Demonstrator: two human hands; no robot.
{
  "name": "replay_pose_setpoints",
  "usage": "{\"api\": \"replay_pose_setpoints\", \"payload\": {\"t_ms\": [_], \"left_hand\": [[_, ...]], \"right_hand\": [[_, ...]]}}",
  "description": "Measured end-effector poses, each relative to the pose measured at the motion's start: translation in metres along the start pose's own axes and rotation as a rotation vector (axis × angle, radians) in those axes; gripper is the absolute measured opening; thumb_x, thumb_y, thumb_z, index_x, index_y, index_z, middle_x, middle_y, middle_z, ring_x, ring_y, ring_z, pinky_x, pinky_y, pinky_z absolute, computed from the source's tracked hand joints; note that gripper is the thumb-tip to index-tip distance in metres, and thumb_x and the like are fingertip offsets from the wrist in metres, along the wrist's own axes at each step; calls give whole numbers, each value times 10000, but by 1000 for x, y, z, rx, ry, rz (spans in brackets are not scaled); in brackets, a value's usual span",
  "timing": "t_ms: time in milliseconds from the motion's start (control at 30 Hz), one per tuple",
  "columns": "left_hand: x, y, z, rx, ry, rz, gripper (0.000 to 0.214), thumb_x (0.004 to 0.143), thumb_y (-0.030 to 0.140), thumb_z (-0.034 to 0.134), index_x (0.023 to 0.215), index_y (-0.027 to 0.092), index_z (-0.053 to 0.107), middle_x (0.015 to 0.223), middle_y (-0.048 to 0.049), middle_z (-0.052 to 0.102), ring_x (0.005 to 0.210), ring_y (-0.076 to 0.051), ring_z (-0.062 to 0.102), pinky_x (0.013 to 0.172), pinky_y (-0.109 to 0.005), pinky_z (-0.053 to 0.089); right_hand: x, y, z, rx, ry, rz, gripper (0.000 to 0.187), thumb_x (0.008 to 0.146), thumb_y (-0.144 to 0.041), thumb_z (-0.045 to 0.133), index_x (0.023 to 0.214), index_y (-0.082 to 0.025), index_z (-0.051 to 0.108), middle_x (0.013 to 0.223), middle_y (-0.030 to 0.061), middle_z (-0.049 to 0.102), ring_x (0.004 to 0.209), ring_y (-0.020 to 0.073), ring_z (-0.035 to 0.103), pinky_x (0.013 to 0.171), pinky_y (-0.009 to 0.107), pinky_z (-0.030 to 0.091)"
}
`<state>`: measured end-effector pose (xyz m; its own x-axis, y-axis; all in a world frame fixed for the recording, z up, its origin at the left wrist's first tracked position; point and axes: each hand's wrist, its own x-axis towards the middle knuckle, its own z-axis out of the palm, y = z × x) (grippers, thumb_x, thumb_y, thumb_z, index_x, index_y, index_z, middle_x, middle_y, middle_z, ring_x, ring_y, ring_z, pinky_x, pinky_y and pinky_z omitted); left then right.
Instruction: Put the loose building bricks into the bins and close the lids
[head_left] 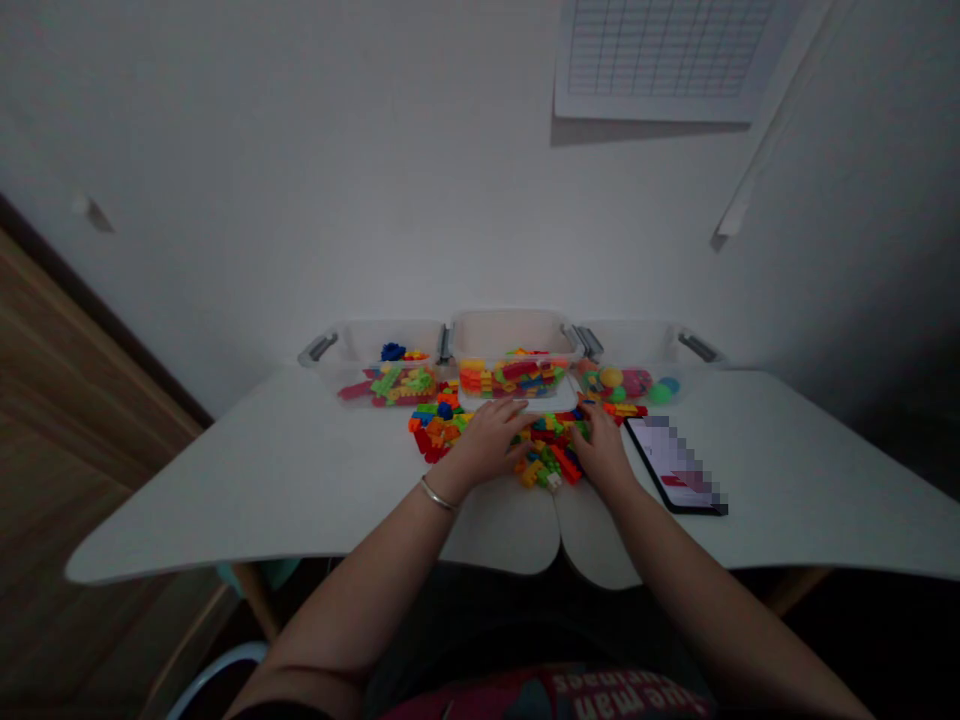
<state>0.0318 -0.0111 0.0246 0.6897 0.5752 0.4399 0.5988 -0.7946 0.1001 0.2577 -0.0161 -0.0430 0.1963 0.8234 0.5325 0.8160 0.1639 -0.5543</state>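
Observation:
My left hand [491,440] reaches over a loose heap of coloured plastic building bricks [551,462], its fingers apart and resting above or on the heap. A metal bangle [438,494] circles that wrist. At the heap's right side is my right hand [602,450], with thumb and fingers parted and their tips at the bricks. No brick shows gripped in either hand, though the fingertips partly cover the bricks beneath. Behind the hands stands a clear plastic box [517,345] with many bricks in it. More loose bricks [435,432] lie left of my left hand.
A second clear box [382,385] with bricks stands left, and a third box [645,385] with round balls stands right, all against the wall. A phone [679,470] lies right of my right hand. The white table [300,480] has a notched front edge.

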Motion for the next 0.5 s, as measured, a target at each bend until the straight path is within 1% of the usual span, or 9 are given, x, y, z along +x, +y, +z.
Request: {"api": "replay_pose_setpoints", "payload": {"t_ms": [133,267,400,500], "left_hand": [[1,-14,7,68,0,-14,336,927,335,502,1234,233,592,1312,-106,580,1222,-260,509,1057,-499,372],[-6,-23,9,142,21,-47,323,937,362,475,1188,218,618,1263,-91,613,1160,-273,533,1076,-538,321],[-9,-20,3,139,67,-21,314,924,331,501,1202,234,612,1230,-78,628,1141,-261,532,1088,-537,302],[-10,-15,1,132,45,41,310,915,305,523,1203,234,612,1197,-69,642,1123,-242,536,1077,-505,325]], "right_hand": [[-1,-2,-4,26,-6,-18,433,803,-303,475,1173,-104,582,1182,177,624,1135,290,543,1020,490,404],[-1,-5,-4,28,-17,-89,350,808,-289,473,1077,-129,630,1088,150,653,1071,279,557,983,467,416],[-1,-7,-8,-16,39,-144,298,833,-275,466,1034,-162,655,1079,120,652,1073,267,543,993,454,393],[1,-10,-14,-53,54,-183,265,849,-276,479,1007,-180,670,1073,107,658,1075,267,543,991,451,389]]}}
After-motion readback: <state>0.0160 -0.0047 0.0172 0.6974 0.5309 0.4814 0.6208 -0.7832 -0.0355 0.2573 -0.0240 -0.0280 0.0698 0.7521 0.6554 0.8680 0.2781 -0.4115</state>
